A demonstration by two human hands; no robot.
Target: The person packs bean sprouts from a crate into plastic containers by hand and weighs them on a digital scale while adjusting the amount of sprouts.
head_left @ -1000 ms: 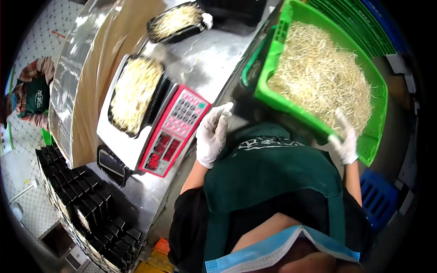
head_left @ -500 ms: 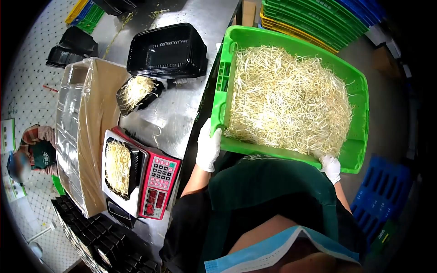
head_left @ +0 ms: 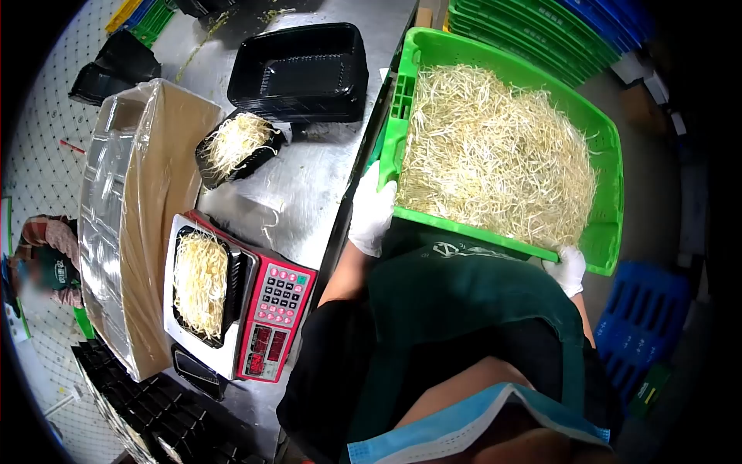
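Observation:
A bright green plastic crate (head_left: 403,147), filled with bean sprouts (head_left: 498,155), is in front of my body. My white-gloved left hand (head_left: 373,210) is closed on its near left corner. Over on the near right, my gloved right hand (head_left: 568,271) grips the rim, its thumb on top and the other fingers mostly hidden. Left of my left hand, a red and white digital scale (head_left: 270,317) carries a black tray of bean sprouts (head_left: 202,282). Behind the scale, more sprouts (head_left: 238,143) lie in a small black container (head_left: 246,166).
Stacked black trays (head_left: 301,73) stand on the metal table (head_left: 309,162), beside a plastic-lined cardboard box (head_left: 174,162). Stacked green crates (head_left: 533,39) rise behind my crate. A blue pallet (head_left: 645,317) lies right. Another person (head_left: 50,259) is at far left.
The crate and both my hands sit slightly higher in view, and the table things have shifted as my head moved. My right thumb has moved from over the sprouts to the rim.

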